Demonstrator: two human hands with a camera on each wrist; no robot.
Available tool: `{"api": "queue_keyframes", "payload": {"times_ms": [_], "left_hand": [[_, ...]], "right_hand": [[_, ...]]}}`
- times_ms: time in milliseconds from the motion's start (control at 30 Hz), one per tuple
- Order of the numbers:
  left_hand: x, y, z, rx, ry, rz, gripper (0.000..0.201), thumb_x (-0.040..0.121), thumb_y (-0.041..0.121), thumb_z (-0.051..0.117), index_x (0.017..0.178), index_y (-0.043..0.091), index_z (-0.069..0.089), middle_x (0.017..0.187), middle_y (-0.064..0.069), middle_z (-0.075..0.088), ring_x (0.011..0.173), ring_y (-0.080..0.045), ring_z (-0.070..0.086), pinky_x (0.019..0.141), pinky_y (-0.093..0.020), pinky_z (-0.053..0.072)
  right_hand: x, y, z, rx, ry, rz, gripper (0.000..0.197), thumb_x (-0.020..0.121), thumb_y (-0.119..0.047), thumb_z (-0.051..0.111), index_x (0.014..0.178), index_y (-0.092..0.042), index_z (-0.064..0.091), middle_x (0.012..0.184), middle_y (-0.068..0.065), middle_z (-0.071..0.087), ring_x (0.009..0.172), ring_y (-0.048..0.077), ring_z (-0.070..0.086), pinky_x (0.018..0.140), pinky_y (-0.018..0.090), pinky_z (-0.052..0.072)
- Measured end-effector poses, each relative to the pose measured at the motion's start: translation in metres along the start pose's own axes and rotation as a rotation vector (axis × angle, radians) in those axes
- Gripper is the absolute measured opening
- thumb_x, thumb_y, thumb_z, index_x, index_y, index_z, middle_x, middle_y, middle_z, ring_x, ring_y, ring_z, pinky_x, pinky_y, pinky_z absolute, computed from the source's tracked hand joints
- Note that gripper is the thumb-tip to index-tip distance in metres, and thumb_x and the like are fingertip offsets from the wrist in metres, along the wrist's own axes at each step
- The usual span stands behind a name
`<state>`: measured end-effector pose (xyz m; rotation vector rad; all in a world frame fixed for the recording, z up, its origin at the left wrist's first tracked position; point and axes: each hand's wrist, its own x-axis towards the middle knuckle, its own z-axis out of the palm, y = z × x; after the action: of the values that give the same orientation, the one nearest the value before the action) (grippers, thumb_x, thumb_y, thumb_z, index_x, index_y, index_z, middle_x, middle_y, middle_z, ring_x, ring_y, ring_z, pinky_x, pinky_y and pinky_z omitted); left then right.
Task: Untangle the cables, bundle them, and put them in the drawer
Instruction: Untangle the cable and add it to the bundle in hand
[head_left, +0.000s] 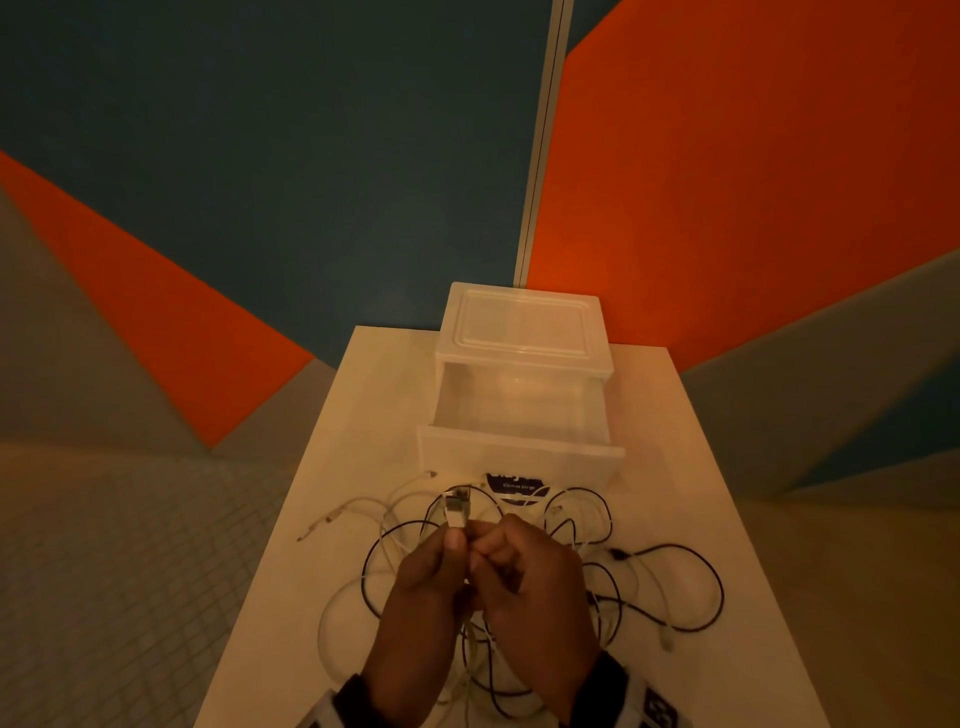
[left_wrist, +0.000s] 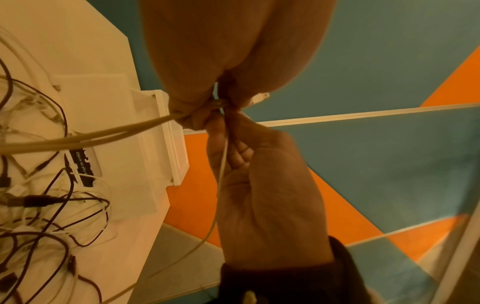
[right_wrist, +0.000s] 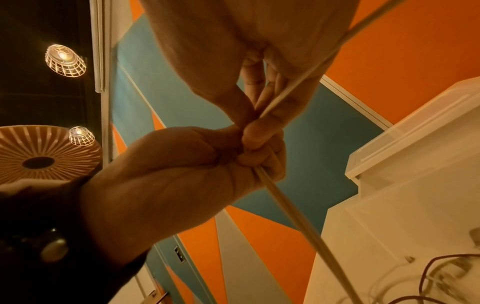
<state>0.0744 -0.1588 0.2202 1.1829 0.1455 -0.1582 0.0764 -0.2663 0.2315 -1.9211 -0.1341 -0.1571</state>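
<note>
Left hand (head_left: 415, 587) pinched the white cable (head_left: 458, 512) just behind its plug; right hand (head_left: 530, 577) curled round the same strand. Both hovered over the tangled cables (head_left: 649, 587) mid-table, before the open drawer (head_left: 519, 415). Judged light, limp, snag-prone: grip near connectors.

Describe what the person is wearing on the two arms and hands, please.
Both hands are bare: no gloves and no rings show. The left hand comes out of a dark long sleeve, and a small pale round part sits at that wrist. The right hand comes out of a similar dark sleeve. In the head view, a white band with black markings wraps the right wrist.
</note>
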Motion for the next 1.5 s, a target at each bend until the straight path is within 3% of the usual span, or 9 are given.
{"api": "queue_keyframes", "payload": {"times_ms": [200,367,467,667,833,1000,1200,1367,1500], "left_hand": [[-0.001,-0.004,-0.003,0.108,0.067,0.025,0.038,0.1,0.025,0.039,0.08,0.013,0.069,0.079,-0.012,0.071,0.072,-0.029,0.062,0.062,-0.035,0.047],[0.009,0.006,-0.015,-0.092,0.207,0.049,0.031,0.102,0.023,0.036,0.077,0.009,0.048,0.058,-0.006,0.045,0.057,-0.021,0.046,0.069,-0.039,0.048],[0.008,0.023,-0.026,-0.235,0.16,0.044,0.028,0.099,0.025,0.036,0.075,0.013,0.045,0.056,0.003,0.026,0.044,-0.01,0.028,0.049,-0.025,0.042],[0.009,0.038,-0.047,-0.191,0.013,0.088,0.03,0.098,0.028,0.039,0.072,0.015,0.049,0.059,0.003,0.024,0.046,-0.008,0.022,0.043,-0.022,0.024],[0.007,0.013,-0.03,0.218,-0.01,0.088,0.044,0.094,0.045,0.049,0.079,0.004,0.049,0.068,-0.014,0.064,0.047,-0.016,0.025,0.046,-0.027,0.023],[0.019,0.01,-0.023,0.143,-0.037,0.105,0.05,0.066,0.062,0.074,0.078,0.014,0.068,0.052,0.009,0.054,0.039,0.003,0.041,0.041,-0.014,0.036],[0.01,0.024,-0.017,0.073,0.022,0.123,0.033,0.093,0.043,0.05,0.07,0.019,0.055,0.066,-0.002,0.047,0.058,-0.014,0.033,0.055,-0.03,0.026],[0.008,0.073,-0.028,-0.18,-0.018,0.242,0.034,0.098,0.03,0.035,0.069,0.018,0.049,0.062,0.002,0.038,0.051,-0.009,0.026,0.047,-0.022,0.027],[0.002,0.091,-0.032,-0.289,-0.037,0.257,0.043,0.103,0.018,0.023,0.067,0.017,0.048,0.059,0.003,0.036,0.05,-0.009,0.019,0.043,-0.02,0.028]], "right_hand": [[-0.004,0.007,-0.002,-0.039,-0.096,-0.045,0.009,0.086,-0.019,0.061,0.078,-0.021,0.06,0.078,-0.009,0.066,0.071,0.007,0.066,0.062,0.028,0.056],[-0.013,0.029,-0.021,-0.245,-0.465,-0.012,0.023,0.092,-0.039,0.047,0.078,-0.023,0.055,0.072,-0.008,0.057,0.065,0.005,0.052,0.06,0.022,0.038],[-0.018,0.067,-0.045,-0.298,-0.599,0.084,0.024,0.099,-0.027,0.042,0.081,-0.021,0.057,0.073,-0.007,0.058,0.067,0.004,0.052,0.064,0.021,0.039],[-0.019,0.139,-0.062,-0.288,-0.303,0.313,0.093,0.067,-0.092,0.018,0.081,-0.008,0.055,0.072,0.002,0.057,0.065,0.005,0.051,0.068,0.028,0.043],[0.011,0.069,-0.035,-0.166,-0.128,0.032,0.04,0.092,-0.053,0.037,0.067,-0.024,0.048,0.054,-0.005,0.042,0.049,0.006,0.037,0.05,0.029,0.032],[0.008,0.027,-0.01,-0.246,-0.279,-0.122,0.045,0.097,-0.048,0.032,0.072,-0.014,0.05,0.056,0.004,0.047,0.05,0.017,0.043,0.053,0.036,0.036],[-0.004,0.058,-0.01,-0.188,-0.41,0.022,0.028,0.098,-0.03,0.033,0.073,-0.027,0.043,0.067,-0.008,0.048,0.064,0.006,0.045,0.065,0.035,0.041],[-0.009,0.12,-0.034,-0.369,-0.457,0.39,0.064,0.094,-0.055,0.014,0.122,-0.011,0.051,0.115,0.01,0.059,0.103,0.02,0.056,0.091,0.033,0.044],[-0.003,0.164,-0.046,-0.368,-0.342,0.503,0.033,0.102,-0.034,0.027,0.085,-0.024,0.053,0.084,-0.001,0.056,0.076,0.012,0.052,0.084,0.042,0.049]]}}
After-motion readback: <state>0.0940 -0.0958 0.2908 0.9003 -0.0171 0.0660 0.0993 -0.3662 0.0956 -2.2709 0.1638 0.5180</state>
